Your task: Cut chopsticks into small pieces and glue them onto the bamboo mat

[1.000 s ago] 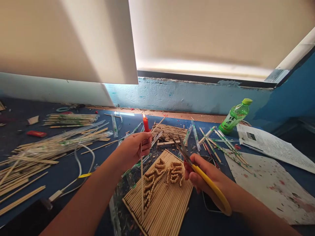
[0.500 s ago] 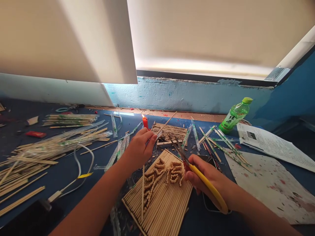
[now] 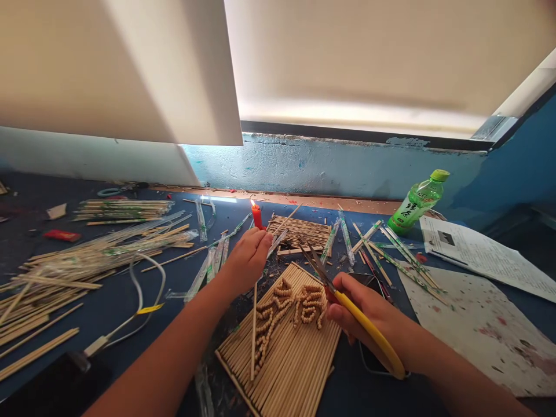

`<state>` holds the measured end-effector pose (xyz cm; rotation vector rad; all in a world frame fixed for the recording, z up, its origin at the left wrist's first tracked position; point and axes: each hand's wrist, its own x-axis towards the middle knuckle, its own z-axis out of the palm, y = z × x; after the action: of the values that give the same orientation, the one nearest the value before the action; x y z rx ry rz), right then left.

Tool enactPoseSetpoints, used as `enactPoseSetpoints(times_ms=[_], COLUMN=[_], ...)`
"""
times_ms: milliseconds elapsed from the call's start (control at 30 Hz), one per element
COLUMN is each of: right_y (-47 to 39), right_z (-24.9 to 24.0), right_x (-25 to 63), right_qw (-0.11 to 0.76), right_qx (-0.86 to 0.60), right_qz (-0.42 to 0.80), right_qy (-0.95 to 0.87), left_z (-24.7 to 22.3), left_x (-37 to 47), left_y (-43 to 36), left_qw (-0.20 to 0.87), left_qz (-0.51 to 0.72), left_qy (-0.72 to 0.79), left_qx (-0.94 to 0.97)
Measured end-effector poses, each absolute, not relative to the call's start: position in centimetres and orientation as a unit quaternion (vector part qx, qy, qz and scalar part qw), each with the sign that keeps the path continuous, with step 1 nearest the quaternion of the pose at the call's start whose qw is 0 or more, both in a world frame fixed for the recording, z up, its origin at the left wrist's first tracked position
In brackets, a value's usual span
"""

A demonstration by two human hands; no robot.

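Observation:
My left hand is closed on thin wooden sticks; one sticks out up and right, another points down over a panel of sticks. Just behind that hand stands a lit red candle. Curled beaded pieces lie on the panel. My right hand grips yellow-handled scissors, whose blades are slightly apart and point up and left. Beyond the blades lies a smaller stick panel.
Bundles of sticks and loose sticks with plastic wrappers cover the left side, near a white cable. To the right are a green bottle, printed paper and a stained sheet.
My left hand has shifted slightly left, and the stick above it has moved left and lower. The right hand with the scissors has hardly moved.

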<state>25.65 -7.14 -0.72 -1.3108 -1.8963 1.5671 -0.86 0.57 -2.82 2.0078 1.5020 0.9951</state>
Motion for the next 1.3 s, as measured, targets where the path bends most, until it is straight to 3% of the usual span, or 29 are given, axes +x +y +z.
enactPoseSetpoints(times_ms=[200,500,1000,1200,1300], right_y=[-7.0,-7.3,-8.3,-8.3,-8.3], right_z=[-0.8,-0.5,1.2,0.4,0.1], right_x=[25.5,25.6,24.7,24.5,24.6], right_qw=[0.182,0.165,0.111,0.120,0.123], right_qx=[-0.461,-0.514,-0.531,-0.544,-0.544], right_qz=[0.555,0.502,0.513,0.474,0.472], right_qy=[-0.668,-0.676,-0.665,-0.682,-0.683], left_z=[-2.9,-0.4,-0.5,-0.5,-0.3], left_x=[-0.2,2.2,3.0,3.1,3.2], left_y=[0.3,-3.7,-4.7,-4.9,-5.2], left_qw=[0.204,0.309,0.251,0.305,0.402], left_qz=[0.364,0.307,0.264,0.267,0.279], left_qy=[0.532,0.432,0.412,0.427,0.441], left_qx=[0.737,0.790,0.835,0.808,0.753])
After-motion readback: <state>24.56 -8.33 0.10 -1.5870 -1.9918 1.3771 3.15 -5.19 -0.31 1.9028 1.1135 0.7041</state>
